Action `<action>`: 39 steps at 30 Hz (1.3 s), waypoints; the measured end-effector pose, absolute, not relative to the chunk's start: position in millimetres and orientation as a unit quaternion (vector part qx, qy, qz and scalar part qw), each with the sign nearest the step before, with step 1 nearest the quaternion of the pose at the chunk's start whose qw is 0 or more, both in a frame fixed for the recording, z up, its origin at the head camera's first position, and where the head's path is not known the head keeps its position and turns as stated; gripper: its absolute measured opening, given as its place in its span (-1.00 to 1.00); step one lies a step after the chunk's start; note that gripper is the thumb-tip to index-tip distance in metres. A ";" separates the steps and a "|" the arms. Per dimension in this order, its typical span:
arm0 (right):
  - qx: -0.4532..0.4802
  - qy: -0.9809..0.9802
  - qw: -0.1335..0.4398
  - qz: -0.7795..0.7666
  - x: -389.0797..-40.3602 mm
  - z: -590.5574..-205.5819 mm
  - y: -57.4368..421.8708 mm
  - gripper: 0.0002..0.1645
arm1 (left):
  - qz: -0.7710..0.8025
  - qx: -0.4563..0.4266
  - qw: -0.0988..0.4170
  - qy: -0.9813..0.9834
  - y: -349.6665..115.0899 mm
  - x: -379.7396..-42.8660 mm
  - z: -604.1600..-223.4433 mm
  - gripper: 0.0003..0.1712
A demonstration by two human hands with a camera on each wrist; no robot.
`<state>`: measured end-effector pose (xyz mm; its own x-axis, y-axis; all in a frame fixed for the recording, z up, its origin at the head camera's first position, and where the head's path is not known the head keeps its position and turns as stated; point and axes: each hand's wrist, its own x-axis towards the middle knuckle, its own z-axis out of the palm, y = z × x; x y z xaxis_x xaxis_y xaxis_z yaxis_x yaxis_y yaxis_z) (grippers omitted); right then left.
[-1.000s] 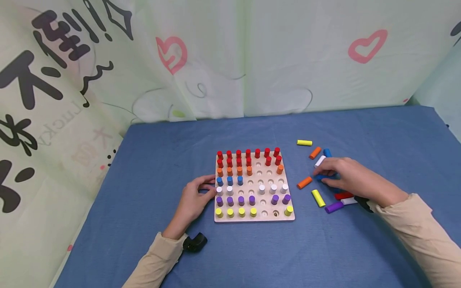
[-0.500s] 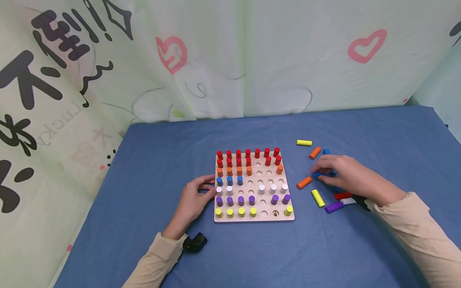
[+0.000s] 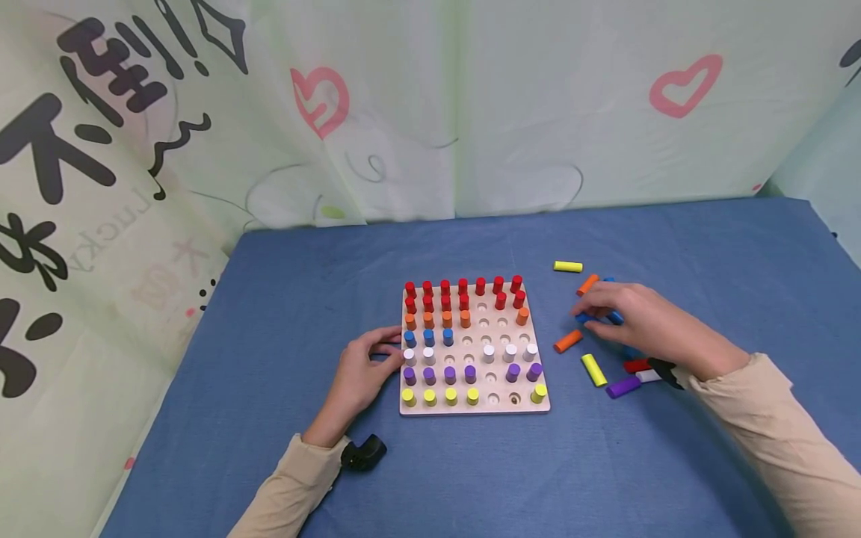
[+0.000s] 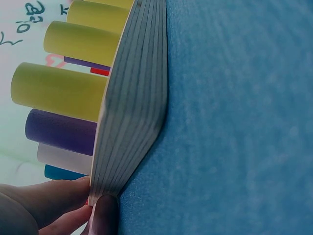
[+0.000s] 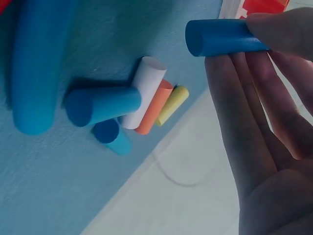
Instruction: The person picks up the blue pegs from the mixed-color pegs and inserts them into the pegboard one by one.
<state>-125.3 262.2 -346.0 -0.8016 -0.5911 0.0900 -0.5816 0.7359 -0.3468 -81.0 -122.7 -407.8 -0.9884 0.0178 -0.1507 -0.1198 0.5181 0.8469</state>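
Note:
A square wooden pegboard (image 3: 494, 332) lies on the blue cloth, with coloured round pegs upright in rows. My left hand (image 3: 359, 377) grips its left edge; in the left wrist view, the fingers (image 4: 49, 200) hold the board's corner side beside yellow and purple pegs. To the right of the board, my right hand (image 3: 639, 329) pinches a blue peg (image 5: 220, 38) between thumb and fingertips. The right wrist view shows this peg above the cloth. Some holes in the middle and right of the board are bare.
Loose pegs lie right of the board: yellow (image 3: 568, 266), orange (image 3: 568, 341), purple (image 3: 623, 387) and red (image 3: 637, 366). Another blue peg (image 5: 105, 104) rests against a white one (image 5: 146, 83) near my right hand. A patterned curtain (image 3: 525, 112) hangs behind the table.
My right hand has lifted the blue peg from among the loose ones and shifted slightly left and away from me. The left hand and the board have stayed put.

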 end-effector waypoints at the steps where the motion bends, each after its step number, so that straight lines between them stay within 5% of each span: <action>1: -0.315 0.931 0.012 -0.184 -125.6 -345.7 261.3 -0.69 | 0.489 -0.028 0.069 0.869 -122.7 -80.7 -407.9 -0.52; 39: -0.332 0.917 0.014 -0.222 -133.8 -327.6 222.2 -0.72 | 0.488 -0.025 0.067 0.870 -123.4 -81.1 -407.7 -0.52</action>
